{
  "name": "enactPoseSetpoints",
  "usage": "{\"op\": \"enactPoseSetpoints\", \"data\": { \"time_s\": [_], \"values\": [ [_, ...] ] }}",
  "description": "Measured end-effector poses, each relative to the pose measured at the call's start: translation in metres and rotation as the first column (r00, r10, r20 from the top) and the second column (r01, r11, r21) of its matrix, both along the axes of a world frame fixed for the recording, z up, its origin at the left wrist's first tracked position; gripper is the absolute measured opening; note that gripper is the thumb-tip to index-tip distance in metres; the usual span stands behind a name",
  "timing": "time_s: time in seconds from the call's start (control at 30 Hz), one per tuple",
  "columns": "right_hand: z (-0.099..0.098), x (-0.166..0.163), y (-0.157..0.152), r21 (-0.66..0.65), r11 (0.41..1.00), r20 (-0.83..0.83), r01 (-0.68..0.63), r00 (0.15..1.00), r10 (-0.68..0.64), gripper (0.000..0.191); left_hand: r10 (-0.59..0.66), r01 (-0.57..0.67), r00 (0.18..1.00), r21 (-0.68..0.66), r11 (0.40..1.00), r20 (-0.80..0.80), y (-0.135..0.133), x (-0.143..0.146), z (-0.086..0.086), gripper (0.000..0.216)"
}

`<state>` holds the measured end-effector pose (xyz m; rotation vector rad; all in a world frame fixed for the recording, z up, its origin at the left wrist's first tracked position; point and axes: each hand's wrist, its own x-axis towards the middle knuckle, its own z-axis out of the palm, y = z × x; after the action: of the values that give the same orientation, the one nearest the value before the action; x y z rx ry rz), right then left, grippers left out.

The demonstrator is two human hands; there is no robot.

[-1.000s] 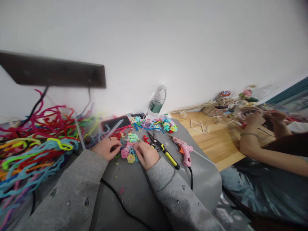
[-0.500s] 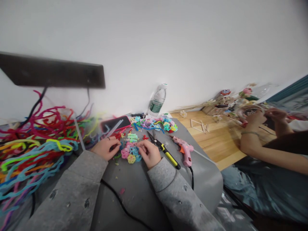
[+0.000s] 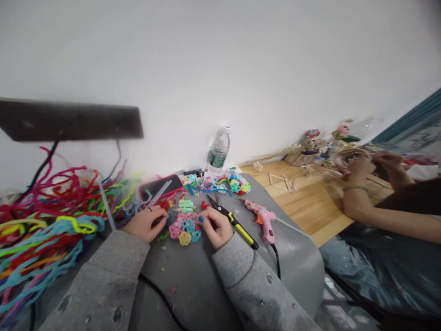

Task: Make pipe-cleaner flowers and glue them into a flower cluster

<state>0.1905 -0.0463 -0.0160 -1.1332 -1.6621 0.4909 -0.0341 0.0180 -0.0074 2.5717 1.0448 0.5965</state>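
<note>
- Curls the left hand (image 3: 146,223) against the pipe-cleaner flowers (image 3: 185,227) on the counter (image 3: 206,285), grip unclear; pinches a blue bit (image 3: 200,219) in the right hand (image 3: 217,226).
- Could lose the bit among them.
- Risks brushing the cutters (image 3: 232,220) or glue gun (image 3: 263,220) just beside it.

Looks like a hobby craft corner to me, not a proper workshop. My feed shows a huge heap of coloured pipe cleaners (image 3: 44,230), a pink glue gun (image 3: 263,219) and yellow-handled cutters (image 3: 232,220) on a grey tabletop (image 3: 206,285), plus little pipe-cleaner flowers (image 3: 186,227). Another person (image 3: 379,216) is busy at a wooden tabletop (image 3: 310,207) strewn with sticks (image 3: 280,181). Plain white wall (image 3: 241,69) behind.
</note>
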Motion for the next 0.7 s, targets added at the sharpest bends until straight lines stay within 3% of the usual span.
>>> {"op": "enactPoseSetpoints", "data": {
  "time_s": [0.13,0.7],
  "values": [
    [-0.0003,0.0046,-0.0028,0.095,0.995,0.046,-0.010,0.999,0.005,0.020,0.003,-0.003,1.000,0.021,1.000,-0.004,0.0007,-0.0006,0.0009,0.023],
    [-0.0006,0.0052,-0.0008,0.055,0.986,0.233,-0.158,0.962,0.141,0.025,0.019,-0.020,1.000,0.044,0.999,0.023,0.0003,0.0011,-0.0033,0.022]
  ]
}}
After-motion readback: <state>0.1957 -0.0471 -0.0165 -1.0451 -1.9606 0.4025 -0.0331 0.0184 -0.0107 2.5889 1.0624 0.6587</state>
